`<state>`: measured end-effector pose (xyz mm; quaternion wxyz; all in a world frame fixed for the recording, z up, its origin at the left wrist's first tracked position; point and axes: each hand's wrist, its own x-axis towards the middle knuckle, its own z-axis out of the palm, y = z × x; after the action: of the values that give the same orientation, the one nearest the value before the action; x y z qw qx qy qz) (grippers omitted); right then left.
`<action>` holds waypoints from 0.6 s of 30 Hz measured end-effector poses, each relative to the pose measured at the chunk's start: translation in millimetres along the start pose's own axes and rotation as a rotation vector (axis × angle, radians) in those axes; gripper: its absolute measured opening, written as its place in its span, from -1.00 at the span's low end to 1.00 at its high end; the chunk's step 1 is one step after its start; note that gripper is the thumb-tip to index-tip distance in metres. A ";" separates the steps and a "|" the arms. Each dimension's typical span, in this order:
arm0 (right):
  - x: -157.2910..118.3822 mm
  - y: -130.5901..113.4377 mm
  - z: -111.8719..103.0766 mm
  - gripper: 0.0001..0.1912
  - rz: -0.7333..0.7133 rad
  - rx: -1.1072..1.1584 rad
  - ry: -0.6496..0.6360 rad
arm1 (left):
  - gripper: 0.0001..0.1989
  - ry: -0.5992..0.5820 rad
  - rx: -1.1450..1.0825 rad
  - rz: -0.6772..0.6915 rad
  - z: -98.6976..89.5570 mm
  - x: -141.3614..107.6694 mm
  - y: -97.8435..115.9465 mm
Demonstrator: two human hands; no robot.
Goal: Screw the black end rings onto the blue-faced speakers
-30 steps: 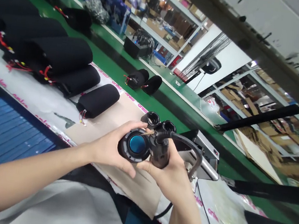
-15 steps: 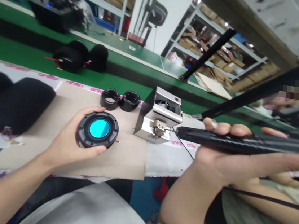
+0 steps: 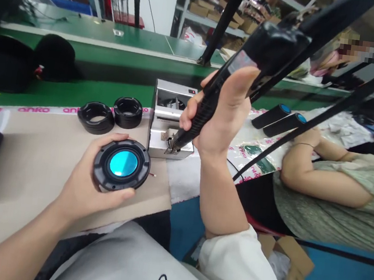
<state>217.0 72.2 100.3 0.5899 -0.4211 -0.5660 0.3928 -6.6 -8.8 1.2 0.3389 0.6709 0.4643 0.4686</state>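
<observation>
Speaker driver (image 3: 123, 163) location?

Held in the left hand (image 3: 88, 178), blue face up, above the beige card sheet (image 3: 29, 170) on the worktop. Left fingers (image 3: 110, 139) are curled around the rim, with the thumb on the lower edge. Edge grip seems chosen to keep the face uncovered. A thin wire end (image 3: 152, 175) is left projecting past the rim.

Right side?

Right hand (image 3: 221, 121) is raised. Right fingers (image 3: 189, 117) are closed around the handle of a black soldering iron (image 3: 276, 49), as far as can be judged. Tip is brought to the front of the silver bench unit (image 3: 172, 106); contact cannot be confirmed.

Delta from last frame?

Iron has been swung from near level to a steep tip-down tilt. Driver is kept in the same hand, face up. A black ring (image 3: 96, 118) and a second black ring (image 3: 128, 112) remain set aside on the card, beside the silver bench unit.
</observation>
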 end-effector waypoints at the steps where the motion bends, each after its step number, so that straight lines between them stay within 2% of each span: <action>1: 0.2 0.9 0.3 -0.22 0.008 -0.009 -0.001 | -0.14 -0.002 -0.006 0.004 -0.1 -0.3 -0.5; 4: 2.8 0.6 -1.2 -0.11 0.051 -0.007 -0.025 | -0.14 -0.007 -0.011 -0.005 0.0 -0.9 -1.4; 6: 6.8 -1.2 -5.0 -0.04 0.093 0.002 -0.096 | -0.13 -0.009 -0.008 -0.011 -0.1 -1.3 -1.6; 9: 12.5 -2.1 -11.1 -0.05 0.130 -0.055 -0.197 | -0.13 -0.007 -0.008 -0.003 -0.3 -1.5 -1.1; 12: 9.7 3.1 -11.9 -0.06 0.142 -0.092 -0.186 | -0.13 0.001 -0.008 0.000 0.1 -0.5 0.3; 15: -0.9 4.9 -6.4 -0.16 0.119 0.054 -0.135 | -0.13 -0.003 -0.008 -0.018 0.8 1.7 2.2; 17: -5.9 -7.9 -1.4 -0.36 0.067 0.164 -0.078 | -0.13 -0.014 -0.018 -0.027 1.1 3.1 3.5; 18: -6.4 -20.2 1.0 -0.47 0.059 0.150 -0.052 | -0.13 -0.020 -0.024 -0.029 1.1 3.6 4.0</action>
<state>215.3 59.5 117.1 0.5930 -0.3818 -0.5377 0.4620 -3.9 -6.7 5.6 0.3583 0.6645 0.4650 0.4625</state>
